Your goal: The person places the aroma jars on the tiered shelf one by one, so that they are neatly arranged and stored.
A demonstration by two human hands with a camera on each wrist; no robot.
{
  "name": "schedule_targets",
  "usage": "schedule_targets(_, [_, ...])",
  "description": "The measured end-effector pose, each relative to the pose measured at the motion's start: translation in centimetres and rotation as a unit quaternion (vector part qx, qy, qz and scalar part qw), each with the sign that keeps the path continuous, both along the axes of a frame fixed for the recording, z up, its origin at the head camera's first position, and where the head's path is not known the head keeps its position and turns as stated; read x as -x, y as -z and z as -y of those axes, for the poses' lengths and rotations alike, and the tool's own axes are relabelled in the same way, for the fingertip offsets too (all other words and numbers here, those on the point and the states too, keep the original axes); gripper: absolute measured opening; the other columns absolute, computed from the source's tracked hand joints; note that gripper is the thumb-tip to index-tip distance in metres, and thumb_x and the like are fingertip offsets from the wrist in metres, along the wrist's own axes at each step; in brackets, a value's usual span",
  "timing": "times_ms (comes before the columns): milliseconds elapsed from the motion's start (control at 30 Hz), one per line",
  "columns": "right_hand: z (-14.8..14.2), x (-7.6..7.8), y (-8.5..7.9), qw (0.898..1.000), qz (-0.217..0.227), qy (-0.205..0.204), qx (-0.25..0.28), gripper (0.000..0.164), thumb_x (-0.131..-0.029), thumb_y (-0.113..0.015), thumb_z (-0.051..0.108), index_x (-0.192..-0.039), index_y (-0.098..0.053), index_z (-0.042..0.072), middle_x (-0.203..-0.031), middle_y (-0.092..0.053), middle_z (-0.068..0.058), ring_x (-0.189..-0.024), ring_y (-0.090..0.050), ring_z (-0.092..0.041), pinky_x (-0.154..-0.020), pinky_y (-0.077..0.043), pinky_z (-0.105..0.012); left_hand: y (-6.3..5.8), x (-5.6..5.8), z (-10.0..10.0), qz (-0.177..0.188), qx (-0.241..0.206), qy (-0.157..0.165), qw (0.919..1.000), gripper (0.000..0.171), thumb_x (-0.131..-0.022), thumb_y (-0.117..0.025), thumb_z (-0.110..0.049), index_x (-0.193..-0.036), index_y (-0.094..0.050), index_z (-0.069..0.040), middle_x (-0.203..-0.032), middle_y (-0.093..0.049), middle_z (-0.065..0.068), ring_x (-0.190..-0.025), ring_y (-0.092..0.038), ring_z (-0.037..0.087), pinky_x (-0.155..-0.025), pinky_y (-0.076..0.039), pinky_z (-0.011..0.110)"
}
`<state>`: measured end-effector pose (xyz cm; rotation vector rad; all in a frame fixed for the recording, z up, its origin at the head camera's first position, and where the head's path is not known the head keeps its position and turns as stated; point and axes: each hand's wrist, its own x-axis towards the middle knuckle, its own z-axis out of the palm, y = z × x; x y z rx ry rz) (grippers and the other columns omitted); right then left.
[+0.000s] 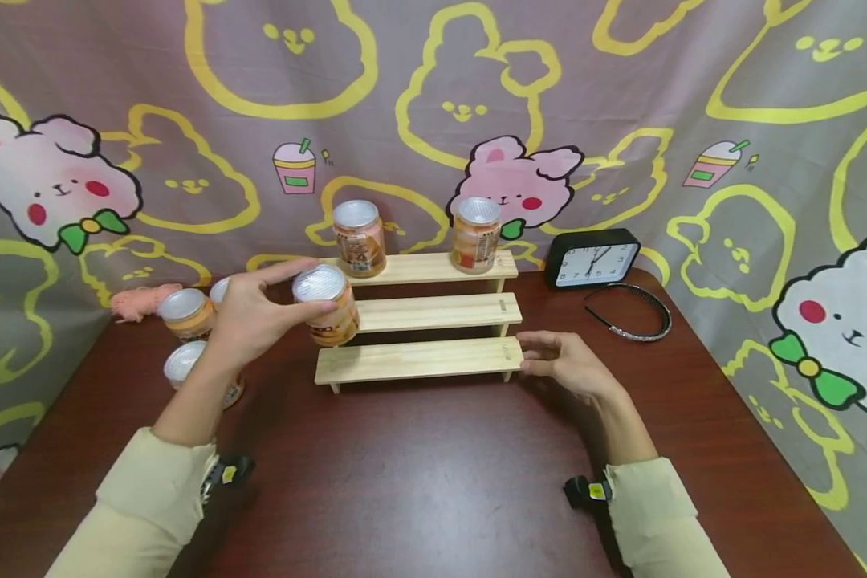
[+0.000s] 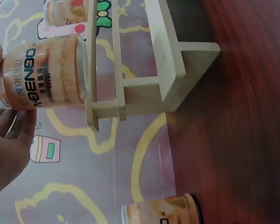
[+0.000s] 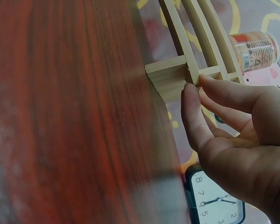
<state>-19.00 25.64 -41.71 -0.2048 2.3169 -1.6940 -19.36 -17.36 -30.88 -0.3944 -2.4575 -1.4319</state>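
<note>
My left hand (image 1: 249,313) grips a canned dessert (image 1: 330,309) with a clear lid and orange label, thumb on one side and fingers on the other. In the left wrist view this can (image 2: 49,72) overlaps the left end of the upper boards. The three-tier wooden step shelf (image 1: 419,360) stands on the table. At the right end of its lowest board my right hand (image 1: 571,365) pinches the edge between thumb and forefinger, as the right wrist view shows. Two similar cans, a left one (image 1: 360,241) and a right one (image 1: 475,237), stand on the top board.
On the left of the brown table (image 1: 405,482) several more cans (image 1: 188,315) stand partly hidden behind my left arm, near a pink fluffy item (image 1: 144,302). A black-framed clock (image 1: 594,261) and a black headband (image 1: 639,333) are at the right. Patterned cloth (image 1: 405,96) hangs behind.
</note>
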Motion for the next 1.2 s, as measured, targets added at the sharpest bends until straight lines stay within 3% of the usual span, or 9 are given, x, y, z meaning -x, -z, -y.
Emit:
schedule_targets(333, [0.1, -0.2, 0.0, 1.0, -0.001, 0.01, -0.005, 0.053, -0.091, -0.07, -0.004, -0.14, -0.052, -0.012, -0.123, -0.065, -0.027, -0.108, -0.064, -0.023, -0.082, -0.057, -0.029, 0.0, 0.8, -2.1, -0.003, -0.02, 0.042, 0.9989, 0.055, -0.076, -0.092, -0.017, -0.126, -0.073, -0.008, -0.122, -0.071, 0.011, -0.112, -0.061, 0.015, -0.097, -0.046, 0.032])
schedule_targets(433, [0.1, -0.2, 0.0, 1.0, -0.002, 0.011, -0.005, 0.053, -0.091, -0.071, -0.004, -0.14, -0.052, -0.012, -0.123, -0.064, -0.028, -0.108, -0.064, -0.022, -0.081, -0.057, -0.029, 0.2, 1.1, -3.0, 0.002, -0.024, 0.056, 0.9981, 0.055, -0.075, -0.093, -0.019, -0.125, -0.073, -0.009, -0.121, -0.071, 0.009, -0.112, -0.061, 0.015, -0.096, -0.047, 0.034])
schedule_targets(667, [0.1, -0.1, 0.0, 1.0, -0.001, 0.009, -0.001, 0.053, -0.092, -0.071, -0.004, -0.14, -0.051, -0.012, -0.125, -0.063, -0.028, -0.11, -0.063, -0.025, -0.084, -0.057, -0.03, 0.5, 1.6, -5.0, -0.005, -0.041, 0.097, 0.9945, 0.053, -0.075, -0.093, -0.017, -0.123, -0.074, -0.008, -0.112, -0.073, 0.01, -0.101, -0.063, 0.019, -0.08, -0.053, 0.031])
schedule_targets(833, [0.1, -0.2, -0.1, 1.0, -0.003, 0.006, 0.001, 0.053, -0.092, -0.07, -0.004, -0.14, -0.05, -0.013, -0.125, -0.063, -0.029, -0.11, -0.063, -0.024, -0.084, -0.057, -0.03, 0.9, 2.4, -6.4, -0.006, -0.053, 0.118, 0.9916, 0.053, -0.075, -0.093, -0.016, -0.123, -0.073, -0.006, -0.111, -0.073, 0.01, -0.102, -0.063, 0.02, -0.085, -0.053, 0.039])
schedule_targets(1067, [0.0, -0.1, 0.2, 1.0, -0.001, 0.01, 0.005, 0.053, -0.092, -0.069, -0.004, -0.141, -0.05, -0.012, -0.13, -0.061, -0.03, -0.115, -0.061, -0.028, -0.083, -0.056, -0.026, 0.9, 3.1, -8.1, 0.033, -0.07, 0.125, 0.9891, 0.055, -0.077, -0.092, -0.018, -0.125, -0.071, -0.003, -0.115, -0.07, 0.012, -0.1, -0.066, 0.023, -0.079, -0.057, 0.032])
schedule_targets(1200, [0.0, -0.1, 0.2, 1.0, 0.002, 0.01, 0.007, 0.053, -0.093, -0.069, -0.004, -0.142, -0.05, -0.011, -0.131, -0.06, -0.029, -0.117, -0.06, -0.03, -0.084, -0.056, -0.026, 0.8, 3.4, -8.8, 0.02, -0.069, 0.124, 0.9897, 0.054, -0.076, -0.092, -0.014, -0.124, -0.071, 0.0, -0.118, -0.07, 0.013, -0.103, -0.066, 0.027, -0.081, -0.057, 0.032])
